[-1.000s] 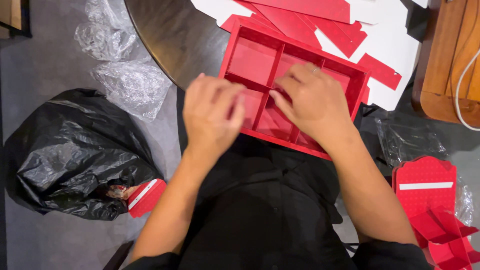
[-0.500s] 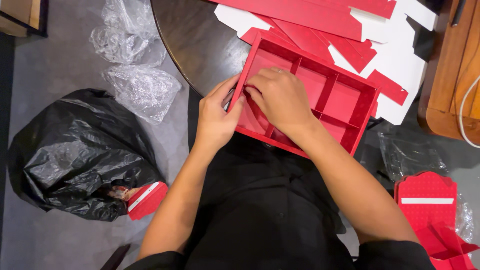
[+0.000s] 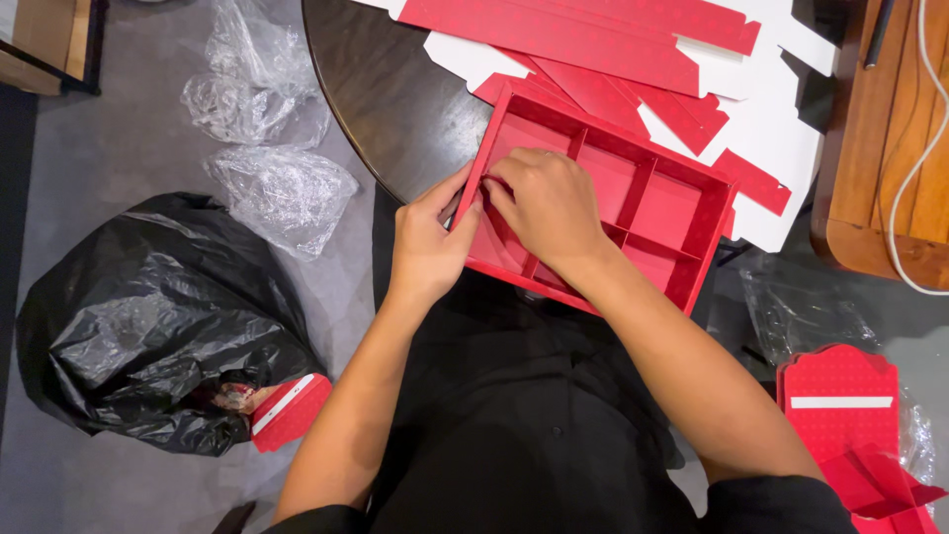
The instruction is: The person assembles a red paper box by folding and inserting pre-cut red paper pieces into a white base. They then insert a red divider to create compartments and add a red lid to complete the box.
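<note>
Best done slowly: left hand [image 3: 427, 242] pinching the tray [image 3: 682, 213] wall at 9 o'clock of the table [image 3: 386, 99] edge, right hand [image 3: 549, 203] fingers curled on the divider [image 3: 504, 237], pressing straight down.

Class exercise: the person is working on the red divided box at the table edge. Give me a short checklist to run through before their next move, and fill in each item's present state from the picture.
1. Left hand steadies the red divided box at its left wall: ok.
2. Right hand reaches inside the box, at its left compartments: ok.
3. Box fully supported by the dark round table: not ok, its near edge overhangs toward the lap.
4. Dividers in the right part stand upright: ok.
5. Divider under the right hand seated properly: cannot tell, the hand covers it.
6. Flat red card pieces lie beyond the box, away from the hands: ok.
</note>
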{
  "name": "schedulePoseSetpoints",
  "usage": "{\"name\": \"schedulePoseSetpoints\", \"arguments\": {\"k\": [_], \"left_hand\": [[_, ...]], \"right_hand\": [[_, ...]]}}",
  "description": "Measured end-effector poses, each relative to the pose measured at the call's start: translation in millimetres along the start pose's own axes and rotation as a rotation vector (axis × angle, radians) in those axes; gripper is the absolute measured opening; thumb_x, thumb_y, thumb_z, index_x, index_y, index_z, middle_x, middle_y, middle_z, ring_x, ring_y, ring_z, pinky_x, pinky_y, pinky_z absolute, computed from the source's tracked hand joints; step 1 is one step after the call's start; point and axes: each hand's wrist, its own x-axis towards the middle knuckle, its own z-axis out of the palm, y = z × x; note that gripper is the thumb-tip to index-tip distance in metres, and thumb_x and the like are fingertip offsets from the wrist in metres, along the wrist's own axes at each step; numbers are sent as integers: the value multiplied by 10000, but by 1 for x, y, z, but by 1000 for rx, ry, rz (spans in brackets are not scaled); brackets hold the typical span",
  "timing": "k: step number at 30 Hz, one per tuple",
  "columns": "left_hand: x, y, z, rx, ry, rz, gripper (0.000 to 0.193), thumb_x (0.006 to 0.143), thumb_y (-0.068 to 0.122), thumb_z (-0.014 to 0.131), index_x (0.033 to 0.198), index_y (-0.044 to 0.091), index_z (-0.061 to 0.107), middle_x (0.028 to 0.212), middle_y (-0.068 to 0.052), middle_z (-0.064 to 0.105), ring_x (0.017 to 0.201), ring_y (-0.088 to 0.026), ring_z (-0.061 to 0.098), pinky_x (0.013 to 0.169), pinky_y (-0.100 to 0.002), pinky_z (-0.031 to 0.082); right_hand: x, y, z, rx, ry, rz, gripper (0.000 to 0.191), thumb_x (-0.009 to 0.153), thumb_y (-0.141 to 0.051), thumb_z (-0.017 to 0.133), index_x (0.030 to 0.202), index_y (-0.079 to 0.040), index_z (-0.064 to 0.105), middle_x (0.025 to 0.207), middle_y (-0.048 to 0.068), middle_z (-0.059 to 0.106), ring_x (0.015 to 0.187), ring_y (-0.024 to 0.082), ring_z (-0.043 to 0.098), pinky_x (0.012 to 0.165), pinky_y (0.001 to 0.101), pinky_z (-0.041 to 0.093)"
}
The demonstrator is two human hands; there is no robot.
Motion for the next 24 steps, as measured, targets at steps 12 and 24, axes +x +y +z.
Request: {"name": "schedulePoseSetpoints", "arguments": {"k": [12, 24], "left_hand": [[-3, 2, -3, 165, -22, 71, 452, 939, 38, 686, 1386, 23, 620, 1243, -201, 733, 1130, -200, 738, 954, -303, 566], [-4, 3, 2, 98, -32, 70, 467, 938, 0, 655, 1401, 13, 602, 1328, -183, 704, 1197, -201, 710, 992, -314, 575]], "right_hand": [[-2, -2, -2, 3, 21, -17, 106, 874, -118, 740, 919, -23, 744, 861, 143, 694, 821, 367, 662, 754, 475, 518], [-1, 2, -12, 22, -1, -53, 167, 853, -172, 773, 941, -32, 748, 884, 129, 711, 876, 348, 671, 768, 468, 515]]}}
